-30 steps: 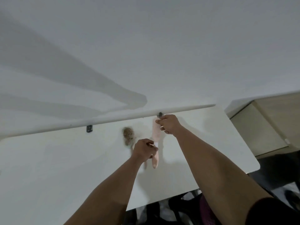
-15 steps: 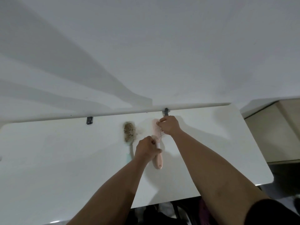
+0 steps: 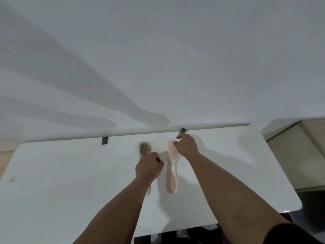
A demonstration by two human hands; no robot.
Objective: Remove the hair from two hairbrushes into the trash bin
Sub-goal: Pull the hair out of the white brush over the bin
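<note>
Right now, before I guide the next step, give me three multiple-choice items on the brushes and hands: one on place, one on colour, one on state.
1. Where is the hair-filled brush relative to the pink brush?
A left
B right
C on top

2. What colour is the brush under the right hand?
A blue
B pink
C black

3. What is the left hand like?
A flat open
B closed in a fist
C out of view

Answers: A, it lies left of the pink one on the white table; B, pale pink handle; B, fingers curled shut.
</note>
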